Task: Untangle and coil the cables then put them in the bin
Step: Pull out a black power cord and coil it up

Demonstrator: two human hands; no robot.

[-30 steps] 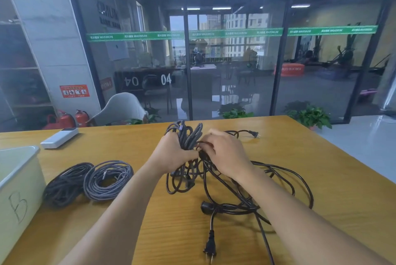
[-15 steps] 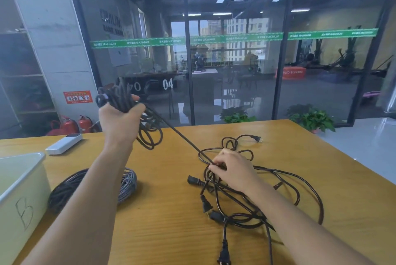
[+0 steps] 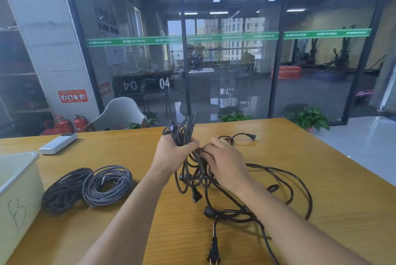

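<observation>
Near the middle of the table (image 3: 321, 179), the left hand (image 3: 171, 153) is gripping a bunched braided cable (image 3: 182, 132), fingers curled round it, while the right hand (image 3: 225, 162) is pinching a strand in the black tangle (image 3: 246, 211) spreading toward the right edge. Pulling hard could tighten knots, since plugs are snagging in the loops. Half a second ago the left hand was raised high, stretching the cable taut; now it is back down beside the right. Two finished coils (image 3: 90, 187) are lying near the bin (image 3: 19, 179) at the left edge.

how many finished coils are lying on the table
2. A black coil lies next to the bin; a grey coil lies touching its right side. The left hand holds a third bundle, not yet set down.
</observation>
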